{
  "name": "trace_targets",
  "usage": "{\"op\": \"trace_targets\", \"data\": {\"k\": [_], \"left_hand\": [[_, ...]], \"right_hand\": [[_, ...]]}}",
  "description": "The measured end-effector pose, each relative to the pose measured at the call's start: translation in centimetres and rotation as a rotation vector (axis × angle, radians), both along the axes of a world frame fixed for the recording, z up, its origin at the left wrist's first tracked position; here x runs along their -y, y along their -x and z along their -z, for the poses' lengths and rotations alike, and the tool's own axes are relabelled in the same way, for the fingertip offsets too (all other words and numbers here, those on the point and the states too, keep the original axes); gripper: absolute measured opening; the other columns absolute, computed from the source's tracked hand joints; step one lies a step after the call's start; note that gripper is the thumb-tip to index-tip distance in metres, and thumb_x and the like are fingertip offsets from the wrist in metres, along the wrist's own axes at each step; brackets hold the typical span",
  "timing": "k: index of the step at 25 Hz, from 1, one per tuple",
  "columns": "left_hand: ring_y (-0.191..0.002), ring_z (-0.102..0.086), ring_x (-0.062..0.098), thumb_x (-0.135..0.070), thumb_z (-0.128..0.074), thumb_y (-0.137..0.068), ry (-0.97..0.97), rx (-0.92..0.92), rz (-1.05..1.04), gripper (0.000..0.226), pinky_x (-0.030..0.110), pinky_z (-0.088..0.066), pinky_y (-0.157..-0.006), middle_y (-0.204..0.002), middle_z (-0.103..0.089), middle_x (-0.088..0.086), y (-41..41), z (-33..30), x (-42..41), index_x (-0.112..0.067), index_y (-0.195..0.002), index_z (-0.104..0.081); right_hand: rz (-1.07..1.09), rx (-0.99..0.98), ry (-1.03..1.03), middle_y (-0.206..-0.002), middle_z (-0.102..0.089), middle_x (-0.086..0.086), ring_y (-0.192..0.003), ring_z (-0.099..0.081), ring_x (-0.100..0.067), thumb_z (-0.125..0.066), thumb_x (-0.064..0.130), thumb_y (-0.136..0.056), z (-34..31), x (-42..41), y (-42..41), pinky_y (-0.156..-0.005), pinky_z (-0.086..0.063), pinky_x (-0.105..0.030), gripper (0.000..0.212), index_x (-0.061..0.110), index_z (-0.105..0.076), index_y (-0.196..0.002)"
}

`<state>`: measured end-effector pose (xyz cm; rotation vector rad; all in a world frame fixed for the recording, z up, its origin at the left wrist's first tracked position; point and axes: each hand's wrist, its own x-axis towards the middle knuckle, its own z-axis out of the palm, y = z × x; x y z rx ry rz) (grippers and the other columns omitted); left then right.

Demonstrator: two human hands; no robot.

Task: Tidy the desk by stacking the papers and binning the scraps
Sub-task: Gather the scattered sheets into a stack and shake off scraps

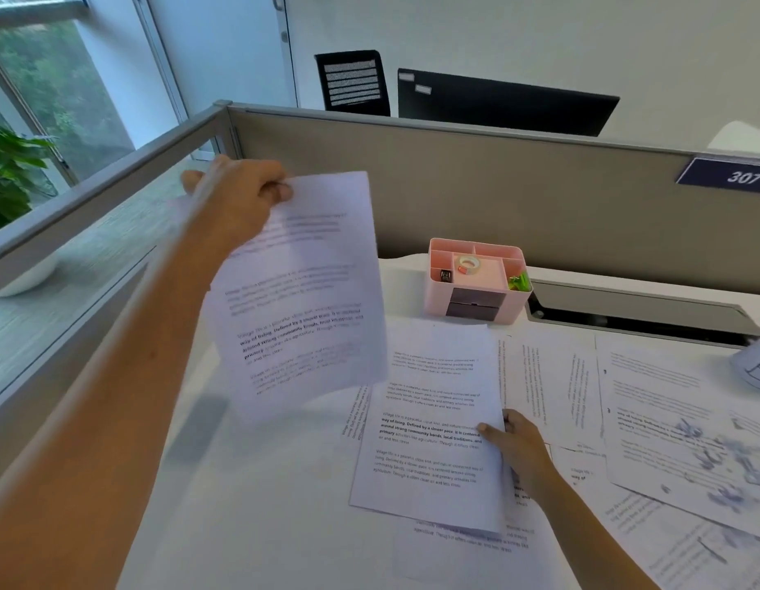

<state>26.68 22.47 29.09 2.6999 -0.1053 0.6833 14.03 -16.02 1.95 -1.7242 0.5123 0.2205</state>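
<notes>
The white desk [263, 525] carries printed sheets strewn from its middle to the right, and small paper scraps [710, 457] lie on the right-hand pages, not yet binned. A growing stack [429, 423] sits at centre; the right hand [514, 445] pinches its right edge, probably to steady it. The left hand [242, 193] grips a lifted sheet [301, 291] by its top corner, held clear above the desk's left, likely bound for the stack. A pink organiser [476, 278] stands at the far edge.

The left hand [242, 198] holds a printed sheet [301, 291] in the air; the right hand [514, 445] pinches the right edge of another sheet [429, 423] on the white desk [263, 504].
</notes>
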Motion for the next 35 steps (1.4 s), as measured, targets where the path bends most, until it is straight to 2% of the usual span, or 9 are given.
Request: {"op": "trace_targets", "data": {"k": [3, 7, 11, 14, 17, 19, 25, 31, 35], "left_hand": [[-0.103, -0.053, 0.028, -0.034, -0.051, -0.095, -0.069, -0.190, 0.113, 0.017, 0.043, -0.031, -0.091, -0.085, -0.061, -0.002, -1.4, 2.4, 3.9, -0.026, -0.094, -0.067], [-0.110, -0.051, 0.024, -0.033, -0.046, -0.097, -0.133, -0.405, 0.219, 0.019, 0.038, -0.025, -0.082, -0.107, -0.065, -0.005, -2.5, 8.7, 9.6, -0.033, -0.102, -0.064], [-0.101, -0.051, 0.021, -0.029, -0.039, -0.100, -0.163, -0.558, 0.230, 0.023, 0.038, -0.021, -0.080, -0.090, -0.059, -0.009, -3.3, 14.6, 14.0, -0.033, -0.098, -0.061], [-0.093, -0.048, 0.019, -0.030, -0.040, -0.100, -0.120, -0.592, 0.180, 0.022, 0.037, -0.018, -0.079, -0.082, -0.054, -0.010, -4.0, 17.1, 16.2, -0.031, -0.087, -0.058], [-0.085, -0.043, 0.016, -0.032, -0.043, -0.099, -0.110, -0.578, 0.161, 0.018, 0.036, -0.019, -0.078, -0.088, -0.060, -0.006, -4.2, 18.4, 17.7, -0.031, -0.091, -0.059], [-0.085, -0.045, 0.015, -0.032, -0.045, -0.099, -0.130, -0.538, 0.214, 0.015, 0.035, -0.020, -0.078, -0.095, -0.066, -0.004, -4.0, 19.2, 18.7, -0.030, -0.095, -0.060], [-0.114, -0.054, 0.021, -0.037, -0.052, -0.096, -0.124, -0.442, 0.266, 0.031, 0.041, -0.032, -0.097, -0.123, -0.064, -0.002, -3.3, 20.6, 20.1, -0.032, -0.126, -0.054], [-0.123, -0.045, 0.032, -0.020, -0.051, -0.095, 0.118, -0.561, 0.006, 0.042, 0.045, -0.039, -0.098, -0.139, -0.043, 0.010, -1.0, 23.7, 12.1, -0.017, -0.137, -0.044], [-0.115, -0.053, 0.034, -0.009, -0.052, -0.092, 0.182, -0.643, -0.021, 0.038, 0.039, -0.042, -0.096, -0.130, -0.049, 0.019, 1.4, 25.3, 6.5, -0.006, -0.130, -0.050]], "right_hand": [[-0.004, -0.003, -0.007, -0.103, -0.070, -0.003, -0.088, -0.069, -0.020, -0.070, 0.012, -0.084, -0.2, 0.1, 0.0, -0.063, -0.055, -0.024, 0.025, 0.012, -0.060, -0.107], [-0.034, -0.056, -0.004, -0.105, -0.071, -0.002, -0.087, -0.071, -0.019, -0.066, 0.019, -0.088, -0.2, 0.2, -0.1, -0.067, -0.058, -0.031, 0.020, 0.017, -0.058, -0.106], [0.006, -0.111, 0.025, -0.102, -0.069, -0.014, -0.087, -0.066, -0.023, -0.049, 0.040, -0.096, 0.2, 0.4, -0.1, -0.073, -0.053, -0.036, 0.031, 0.012, -0.060, -0.104], [0.041, -0.153, -0.021, -0.105, -0.067, -0.005, -0.094, -0.061, -0.023, -0.037, 0.061, -0.092, 0.0, 0.6, -0.1, -0.069, -0.048, -0.030, 0.051, 0.024, -0.061, -0.116], [0.032, -0.132, -0.057, -0.122, -0.059, 0.005, -0.115, -0.055, -0.020, -0.035, 0.067, -0.089, 0.1, 0.6, -0.4, -0.101, -0.045, -0.043, 0.061, 0.026, -0.054, -0.130], [-0.001, -0.094, -0.034, -0.119, -0.063, 0.003, -0.110, -0.060, -0.018, -0.048, 0.062, -0.088, 0.1, 0.6, -0.4, -0.102, -0.044, -0.046, 0.057, 0.017, -0.059, -0.121], [0.030, -0.062, -0.025, -0.089, -0.076, -0.001, -0.079, -0.073, -0.020, -0.069, 0.027, -0.086, 0.0, 0.5, -0.2, -0.066, -0.057, -0.033, 0.018, 0.012, -0.068, -0.096], [0.042, -0.070, -0.114, -0.094, -0.076, -0.003, -0.082, -0.073, -0.023, -0.073, 0.019, -0.082, 0.1, 0.5, -0.2, -0.072, -0.059, -0.038, 0.018, 0.011, -0.069, -0.097], [0.045, -0.081, -0.089, -0.098, -0.075, -0.006, -0.089, -0.071, -0.027, -0.074, 0.020, -0.082, 0.1, 0.4, -0.3, -0.085, -0.057, -0.048, 0.021, 0.011, -0.068, -0.100]]}}
